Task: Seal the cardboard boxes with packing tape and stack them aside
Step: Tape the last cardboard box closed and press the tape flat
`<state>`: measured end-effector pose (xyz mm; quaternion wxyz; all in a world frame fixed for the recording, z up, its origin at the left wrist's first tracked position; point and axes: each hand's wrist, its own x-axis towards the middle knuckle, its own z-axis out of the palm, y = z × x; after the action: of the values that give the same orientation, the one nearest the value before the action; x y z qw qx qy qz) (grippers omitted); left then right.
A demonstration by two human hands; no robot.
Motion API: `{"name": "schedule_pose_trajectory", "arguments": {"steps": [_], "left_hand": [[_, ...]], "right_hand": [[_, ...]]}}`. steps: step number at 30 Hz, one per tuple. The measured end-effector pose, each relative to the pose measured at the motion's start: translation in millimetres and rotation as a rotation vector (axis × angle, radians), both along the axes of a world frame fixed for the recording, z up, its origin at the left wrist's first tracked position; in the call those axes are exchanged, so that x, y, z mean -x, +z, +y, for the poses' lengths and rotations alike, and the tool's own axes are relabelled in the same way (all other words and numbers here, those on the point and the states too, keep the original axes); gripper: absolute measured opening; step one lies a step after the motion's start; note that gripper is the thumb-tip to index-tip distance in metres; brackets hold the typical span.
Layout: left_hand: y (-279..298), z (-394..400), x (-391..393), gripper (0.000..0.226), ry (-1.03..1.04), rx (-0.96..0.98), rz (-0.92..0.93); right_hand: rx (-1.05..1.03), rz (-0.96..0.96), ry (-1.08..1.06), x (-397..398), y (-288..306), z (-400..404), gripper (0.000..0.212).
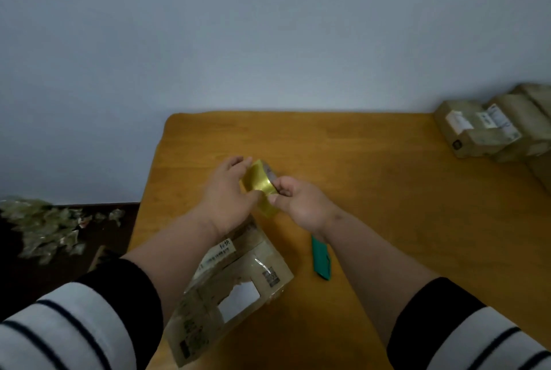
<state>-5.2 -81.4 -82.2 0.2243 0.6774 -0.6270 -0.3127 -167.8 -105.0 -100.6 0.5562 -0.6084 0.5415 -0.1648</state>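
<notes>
Both hands grip tape roll (258, 183) (yellowish).

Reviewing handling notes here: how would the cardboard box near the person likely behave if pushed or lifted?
The cardboard box looks worn, with a torn label patch, so probably soft-walled. It lies flat on the table, so unlikely to roll. Glossy tape strips may make it slightly slippery.

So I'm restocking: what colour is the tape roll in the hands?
Yellowish gold, glossy, on the tape roll; seen in the head view.
</notes>
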Motion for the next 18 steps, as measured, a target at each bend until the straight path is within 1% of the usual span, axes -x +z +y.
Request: {"name": "schedule_pose_trajectory", "arguments": {"steps": [3,6,11,14,18], "left_hand": [[7,10,0,0.062,-0.049,0.068,-0.048],[12,20,-1,0.057,-0.069,0.099,-0.040],[18,42,-1,0.046,-0.070,0.184,-0.033],[22,54,-1,0.036,-0.074,0.277,-0.081],[27,67,1,0.033,-0.055,0.326,-0.177]], "right_hand": [[0.016,0.023,0.013,0,10,11,0.022],[0.021,0.013,-0.013,0,20,21,0.020],[0.045,-0.021,-0.056,-2,32,39,0.009],[0.042,-0.025,-0.085,-3,40,47,0.016],[0.051,-0.015,-0.085,-3,49,55,0.019]]}}
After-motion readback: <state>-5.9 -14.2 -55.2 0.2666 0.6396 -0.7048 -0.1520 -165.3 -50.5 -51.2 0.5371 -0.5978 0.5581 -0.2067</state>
